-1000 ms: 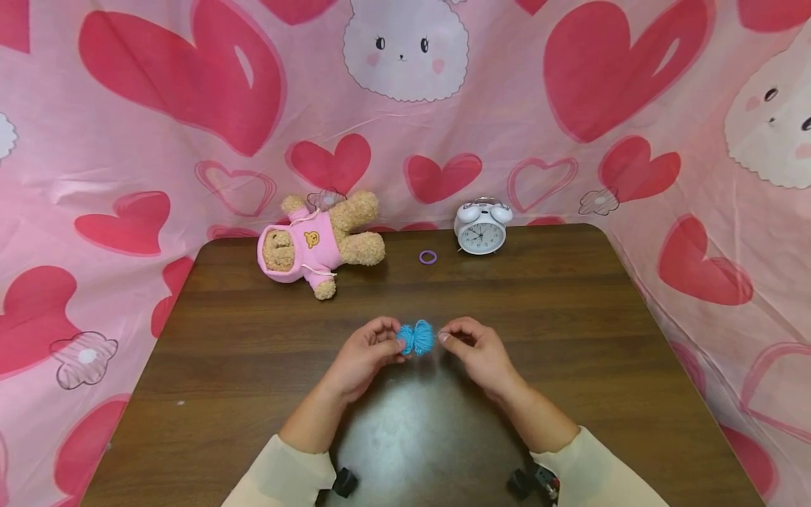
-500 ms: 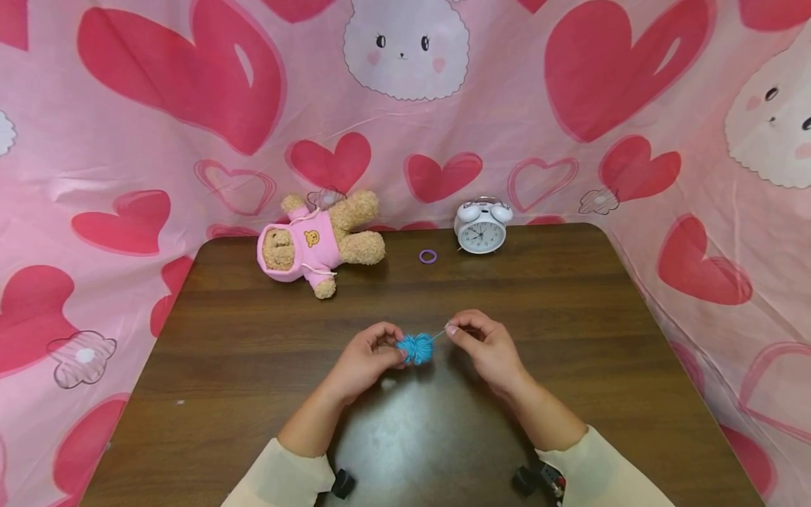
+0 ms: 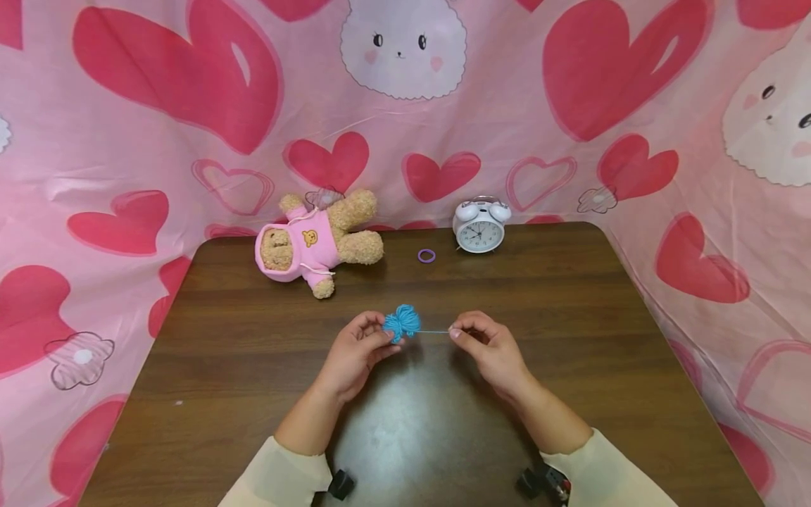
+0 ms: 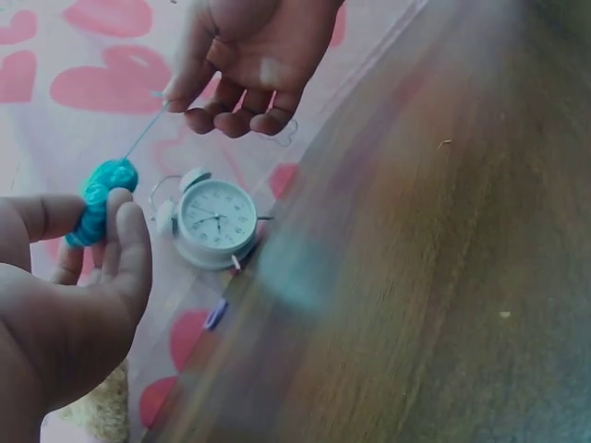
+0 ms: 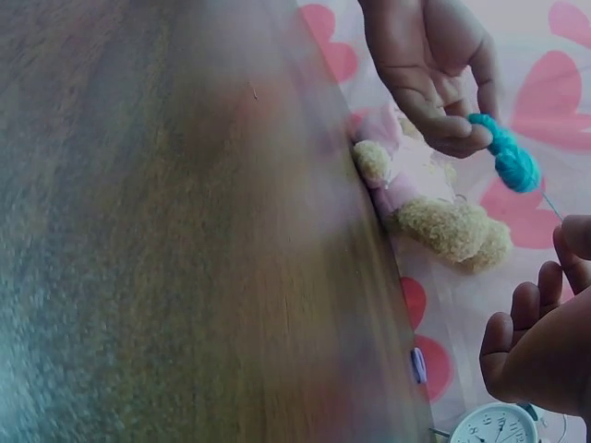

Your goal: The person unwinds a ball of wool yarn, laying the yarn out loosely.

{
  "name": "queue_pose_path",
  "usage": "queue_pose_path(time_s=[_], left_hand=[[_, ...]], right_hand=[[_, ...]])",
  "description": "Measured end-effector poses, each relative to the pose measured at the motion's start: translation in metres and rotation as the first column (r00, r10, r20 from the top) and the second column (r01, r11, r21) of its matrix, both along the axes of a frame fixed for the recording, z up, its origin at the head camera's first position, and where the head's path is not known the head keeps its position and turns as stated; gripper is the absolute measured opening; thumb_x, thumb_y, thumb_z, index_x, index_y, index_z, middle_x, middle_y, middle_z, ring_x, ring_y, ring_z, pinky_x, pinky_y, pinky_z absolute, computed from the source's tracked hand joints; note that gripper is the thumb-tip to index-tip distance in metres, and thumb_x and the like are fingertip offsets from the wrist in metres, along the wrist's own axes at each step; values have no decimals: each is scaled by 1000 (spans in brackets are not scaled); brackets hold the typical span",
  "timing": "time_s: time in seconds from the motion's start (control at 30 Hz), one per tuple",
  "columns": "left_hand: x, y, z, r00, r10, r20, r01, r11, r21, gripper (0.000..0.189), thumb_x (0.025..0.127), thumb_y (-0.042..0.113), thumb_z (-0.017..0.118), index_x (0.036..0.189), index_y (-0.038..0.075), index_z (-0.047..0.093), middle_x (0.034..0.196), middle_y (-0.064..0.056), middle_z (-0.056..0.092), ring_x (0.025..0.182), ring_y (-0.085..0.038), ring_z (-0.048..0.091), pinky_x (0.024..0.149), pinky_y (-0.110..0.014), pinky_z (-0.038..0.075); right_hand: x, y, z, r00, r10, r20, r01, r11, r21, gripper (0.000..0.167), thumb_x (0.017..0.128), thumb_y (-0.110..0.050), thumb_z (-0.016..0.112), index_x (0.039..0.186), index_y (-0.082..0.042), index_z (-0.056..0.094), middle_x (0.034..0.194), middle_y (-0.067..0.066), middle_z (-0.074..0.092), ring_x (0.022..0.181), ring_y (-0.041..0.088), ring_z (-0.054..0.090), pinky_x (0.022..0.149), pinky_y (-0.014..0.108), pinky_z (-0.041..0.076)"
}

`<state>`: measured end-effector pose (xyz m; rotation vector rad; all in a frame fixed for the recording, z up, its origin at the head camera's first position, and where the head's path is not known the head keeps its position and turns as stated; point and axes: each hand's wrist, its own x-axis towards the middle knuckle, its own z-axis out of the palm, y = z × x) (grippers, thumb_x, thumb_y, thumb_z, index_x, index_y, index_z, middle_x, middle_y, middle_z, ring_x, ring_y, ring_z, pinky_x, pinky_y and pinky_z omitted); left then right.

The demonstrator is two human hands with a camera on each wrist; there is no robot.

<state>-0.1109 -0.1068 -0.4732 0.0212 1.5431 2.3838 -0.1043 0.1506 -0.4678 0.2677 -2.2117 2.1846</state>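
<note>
A small bundle of blue yarn [image 3: 403, 321], drawn in at its middle like a bow, is pinched at its left end by my left hand [image 3: 357, 352] between thumb and fingers. From its right side a thin strand [image 3: 434, 332] runs straight and taut to my right hand [image 3: 491, 352], whose thumb and index fingertip pinch the end. Seen from the left wrist, the yarn bundle [image 4: 102, 201] sits at the left fingertips and the strand slants up to the right hand [image 4: 249, 65]. In the right wrist view the bundle [image 5: 512, 161] hangs past the left fingers.
On the brown wooden table [image 3: 253, 366], a teddy bear [image 3: 317, 243] in a pink hoodie lies at the back left. A purple ring [image 3: 426, 256] lies right of it, then a white alarm clock [image 3: 480, 225]. A pink heart-patterned cloth [image 3: 494, 84] hangs behind and at the sides.
The hands have moved apart, and more strand has come out between them. The yarn bundle has shifted left and turned in my left hand; the bear, ring and clock stay put.
</note>
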Motion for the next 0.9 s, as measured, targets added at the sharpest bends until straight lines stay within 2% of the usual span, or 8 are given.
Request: queue_pose_path(time_s=[0.17,0.3,0.43,0.53,0.63,0.73,0.8,0.9], left_hand=[[1,-2,0,997,-78,-14,79,990,114,19,98,-5,58,111,7,50,93,-7,65,90,-23,73,87,-34,60],[2,-4,-1,987,-157,-38,161,969,186,18,101,-5,55,111,10,50,97,-6,64,90,-20,72,87,-32,60],[3,-5,-1,976,-205,-68,216,948,236,19,102,-5,51,112,11,51,98,-5,63,91,-18,71,88,-31,59],[4,-6,-2,967,-239,-93,256,922,290,21,103,-6,47,112,12,52,99,-4,63,92,-18,71,87,-30,59],[4,-8,-3,953,-278,-121,303,887,348,24,104,-7,43,114,13,54,101,-4,64,91,-18,71,87,-30,58],[5,-10,-3,935,-322,-152,355,862,362,27,104,-7,42,116,13,56,101,-4,67,89,-17,70,87,-30,58],[4,-12,-3,927,-337,-164,373,870,324,27,103,-7,44,116,13,56,100,-3,68,88,-17,70,86,-31,58],[4,-14,-4,937,-319,-143,343,919,193,23,101,-5,50,115,12,57,98,-3,67,86,-17,70,86,-34,59]], right_hand=[[-1,3,1,1000,-4,10,4,1000,-9,11,93,0,74,98,8,69,102,8,64,99,18,61,82,23,51],[-2,5,1,1000,-2,24,3,1000,-14,12,93,-1,74,99,9,69,103,8,64,101,18,60,83,23,51],[-3,5,0,1000,-1,29,1,1000,-21,13,94,-1,74,100,9,68,103,7,63,101,18,60,83,23,51],[-2,5,0,1000,-2,27,2,1000,-22,13,94,0,73,100,10,68,103,6,63,101,18,60,83,23,51],[-2,5,2,999,-1,33,1,1000,-26,13,94,0,73,100,11,67,103,5,63,101,17,60,84,23,51],[-3,6,4,999,-3,45,4,999,-34,15,94,0,72,100,13,66,102,4,63,100,17,60,84,23,51],[-3,7,6,999,-10,49,12,999,-38,16,95,0,71,101,13,66,102,3,64,99,16,60,83,23,51],[-5,9,9,998,-29,51,31,999,-41,16,95,0,71,101,13,66,101,2,65,97,16,60,82,23,51]])
